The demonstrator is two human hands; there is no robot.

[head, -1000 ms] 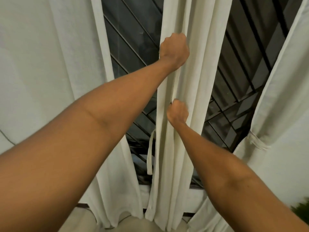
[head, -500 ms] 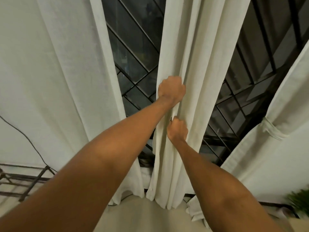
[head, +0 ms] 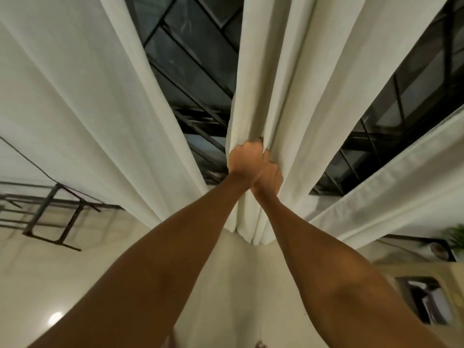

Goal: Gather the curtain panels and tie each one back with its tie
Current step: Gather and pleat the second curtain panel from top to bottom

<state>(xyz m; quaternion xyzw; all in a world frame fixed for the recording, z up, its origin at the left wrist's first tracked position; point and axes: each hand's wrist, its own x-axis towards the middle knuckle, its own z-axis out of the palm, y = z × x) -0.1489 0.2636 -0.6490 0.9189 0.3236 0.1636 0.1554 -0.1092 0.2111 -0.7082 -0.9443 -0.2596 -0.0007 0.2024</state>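
Observation:
A cream middle curtain panel (head: 271,79) hangs in folds before a dark barred window. My left hand (head: 244,162) is closed on its gathered folds. My right hand (head: 270,178) grips the same bunch just below and to the right, touching the left hand. A wider left curtain panel (head: 82,104) hangs loose. At the right edge a right curtain panel (head: 391,187) slants down. No tie shows in this view; the fabric and my hands may hide it.
The window's black metal grille (head: 190,79) lies behind the panels. A dark metal frame (head: 52,217) stands low on the left by a thin cable (head: 27,159). A green plant (head: 455,234) and a cabinet (head: 426,297) sit at the lower right. Pale floor tiles (head: 238,277) lie below.
My left hand has slid down the middle panel until it meets my right hand. The view has tilted downward, showing more floor.

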